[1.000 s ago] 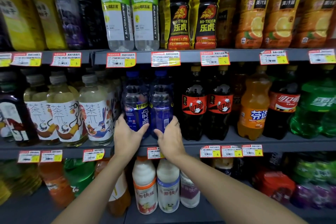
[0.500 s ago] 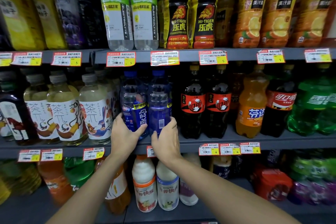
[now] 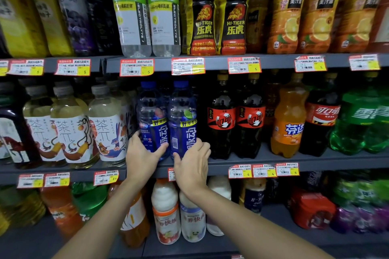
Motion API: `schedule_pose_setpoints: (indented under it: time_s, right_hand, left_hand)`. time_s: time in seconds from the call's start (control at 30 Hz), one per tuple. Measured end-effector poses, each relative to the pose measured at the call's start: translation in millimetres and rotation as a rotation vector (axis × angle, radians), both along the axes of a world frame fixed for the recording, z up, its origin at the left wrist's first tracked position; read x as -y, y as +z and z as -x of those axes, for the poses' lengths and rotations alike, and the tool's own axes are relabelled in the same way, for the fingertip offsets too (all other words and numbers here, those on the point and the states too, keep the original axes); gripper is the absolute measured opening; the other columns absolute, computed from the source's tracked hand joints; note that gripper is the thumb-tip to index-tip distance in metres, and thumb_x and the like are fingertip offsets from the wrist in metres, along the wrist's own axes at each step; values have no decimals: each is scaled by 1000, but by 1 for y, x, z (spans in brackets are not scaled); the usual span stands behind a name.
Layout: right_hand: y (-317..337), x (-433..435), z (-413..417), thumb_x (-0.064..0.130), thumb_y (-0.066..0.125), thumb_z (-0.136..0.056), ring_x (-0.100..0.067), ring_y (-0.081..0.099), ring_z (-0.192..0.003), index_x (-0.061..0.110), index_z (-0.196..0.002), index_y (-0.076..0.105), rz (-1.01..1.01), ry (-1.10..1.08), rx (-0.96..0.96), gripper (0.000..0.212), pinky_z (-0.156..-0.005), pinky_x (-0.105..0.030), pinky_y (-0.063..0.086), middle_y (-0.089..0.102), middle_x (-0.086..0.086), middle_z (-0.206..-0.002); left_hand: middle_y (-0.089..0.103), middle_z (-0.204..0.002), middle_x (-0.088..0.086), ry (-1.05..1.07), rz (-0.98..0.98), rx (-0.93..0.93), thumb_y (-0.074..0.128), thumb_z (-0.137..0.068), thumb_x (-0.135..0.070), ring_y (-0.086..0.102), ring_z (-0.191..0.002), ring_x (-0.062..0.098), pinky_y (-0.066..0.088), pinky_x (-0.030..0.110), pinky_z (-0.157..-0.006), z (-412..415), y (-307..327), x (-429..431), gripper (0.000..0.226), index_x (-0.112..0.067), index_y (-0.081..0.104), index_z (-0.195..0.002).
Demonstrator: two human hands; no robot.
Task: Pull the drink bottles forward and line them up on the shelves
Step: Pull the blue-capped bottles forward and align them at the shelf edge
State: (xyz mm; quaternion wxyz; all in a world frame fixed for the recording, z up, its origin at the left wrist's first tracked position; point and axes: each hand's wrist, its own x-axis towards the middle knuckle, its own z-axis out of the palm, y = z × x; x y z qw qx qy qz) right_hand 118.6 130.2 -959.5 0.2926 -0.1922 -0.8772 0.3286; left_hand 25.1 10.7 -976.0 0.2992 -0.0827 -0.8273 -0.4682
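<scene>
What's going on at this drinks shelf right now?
A person is straightening stock. The left hand wraps the base of the left blue bottle and the right hand the right blue bottle, both standing upright side by side at the front edge of the middle shelf. The neighbouring tea and cola bottles are untouched.

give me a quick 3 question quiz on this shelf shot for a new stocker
1. True or false: each hand grips its own blue bottle on the middle shelf.
2. Which drinks stand directly right of the right blue bottle? A) tea bottles B) black cola bottles C) orange soda
3. Fill in: the white milk-drink bottles stand on the ____ shelf.

Key
1. True: the left hand wraps the left blue bottle, the right hand the right one.
2. B: the black cola bottles.
3. Bottom: the white milk-drink bottles sit below the hands.
</scene>
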Motion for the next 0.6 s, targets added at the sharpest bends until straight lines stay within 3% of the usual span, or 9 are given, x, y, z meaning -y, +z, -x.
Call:
schedule_pose_setpoints:
  time_s: [0.17, 0.33, 0.47, 0.6]
  right_hand:
    - [-3, -1, -4, 34, 68, -93, -23, 47, -126, 10, -133, 34, 53, 65, -35, 58, -101, -34, 46, 39, -7, -138]
    - [-1, -5, -1, 34, 75, -89, -24, 55, -119, 10, -125, 35, 134, 90, -64, 59, -96, -35, 48, 48, -8, -130]
    - [-9, -2, -3, 20, 72, -89, -23, 53, -124, 9, -141, 29, 321, 168, -158, 68, -103, -38, 47, 48, -9, -136]
    - [-10, -9, -2, 24, 69, -91, -21, 44, -133, 11, -153, 21, 260, 198, -121, 80, -112, -39, 40, 46, -6, -143]
  left_hand:
    - [59, -128, 6, -4, -2, 6, 85, -67, -52, 59, -115, 22, 51, 43, -97, 1, -1, 1, 89, -12, 46, -137]
    - [60, -127, 4, -17, -8, 14, 85, -67, -54, 61, -112, 20, 53, 43, -96, 2, -1, 2, 88, -15, 46, -136]
    - [62, -126, 2, -53, -22, 23, 86, -68, -52, 62, -111, 18, 53, 45, -96, 1, 0, 4, 86, -17, 46, -136]
    - [60, -128, 2, -89, -60, -22, 88, -69, -45, 59, -115, 16, 52, 43, -98, -7, -7, 4, 86, -18, 45, -139]
